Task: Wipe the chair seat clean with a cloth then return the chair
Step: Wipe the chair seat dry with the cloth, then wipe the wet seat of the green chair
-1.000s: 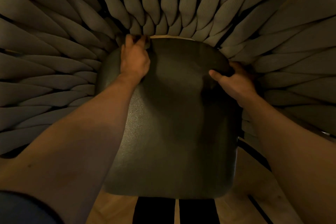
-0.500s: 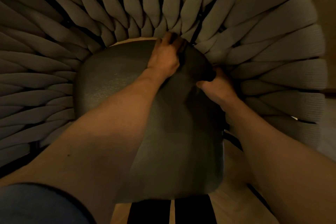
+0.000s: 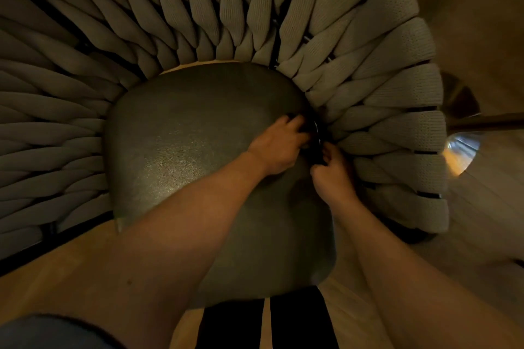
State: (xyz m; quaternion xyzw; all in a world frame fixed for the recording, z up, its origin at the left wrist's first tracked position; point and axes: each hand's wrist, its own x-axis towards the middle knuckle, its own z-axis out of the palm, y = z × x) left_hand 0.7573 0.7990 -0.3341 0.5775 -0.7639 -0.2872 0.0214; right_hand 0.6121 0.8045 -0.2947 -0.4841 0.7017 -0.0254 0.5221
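Two hands meet at the 3 o'clock edge of the dark chair seat (image 3: 181, 150), at the woven rim.

Seen from above, the seat fills the middle of the view, ringed from 7 o'clock round to 4 o'clock by the chair's grey woven straps (image 3: 377, 65). The left hand (image 3: 279, 147) lies on the seat with its fingers curled over something small and dark at the seat's edge; whether that is the cloth cannot be told in the dim light. The right hand (image 3: 333, 176) sits just beside it, toward 4 o'clock, fingers bent in against the same dark spot between seat and straps. Both bare forearms reach in from 6 o'clock. Wooden floor (image 3: 482, 221) shows at 4 o'clock.
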